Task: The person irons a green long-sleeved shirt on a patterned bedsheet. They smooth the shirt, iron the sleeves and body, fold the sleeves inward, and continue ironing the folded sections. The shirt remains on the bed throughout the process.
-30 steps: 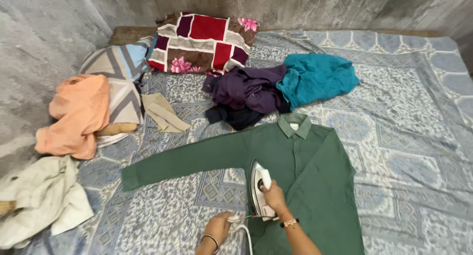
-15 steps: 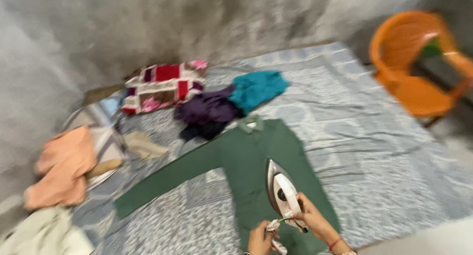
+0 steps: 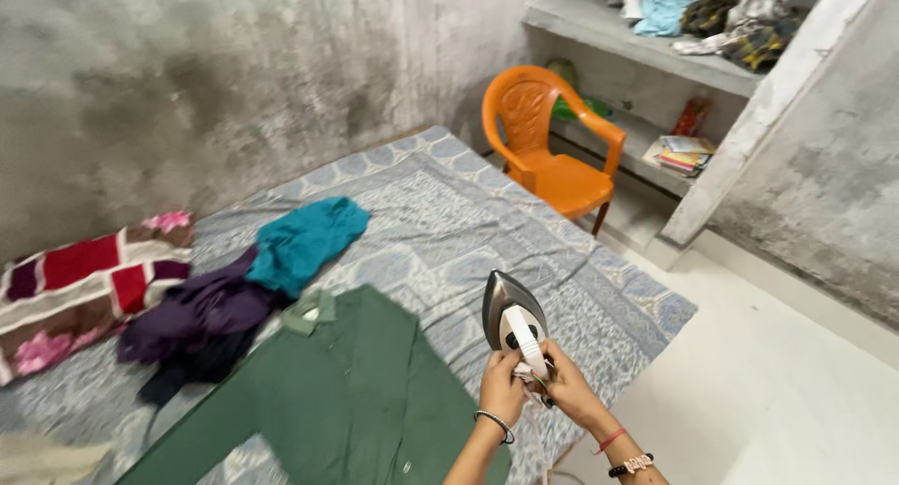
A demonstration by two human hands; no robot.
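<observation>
A white and silver clothes iron (image 3: 513, 319) is lifted off the bed, its soleplate turned up and away from me. My right hand (image 3: 568, 388) grips its handle from the right. My left hand (image 3: 501, 385) is closed on the base of the handle, where the cord comes out. Below and to the left, a green long-sleeved shirt (image 3: 348, 391) lies spread flat on the patterned blue bedsheet (image 3: 449, 223), collar toward the wall.
A teal garment (image 3: 307, 240) and a purple one (image 3: 201, 312) lie piled past the shirt's collar. A patchwork pillow (image 3: 80, 284) rests at the left. An orange plastic chair (image 3: 552, 148) stands beside the bed, in front of concrete shelves (image 3: 655, 54) with clothes and books.
The iron has been lifted off the green shirt and carried right. Both hands are now on it. My view has swung right, bringing the chair and shelves in.
</observation>
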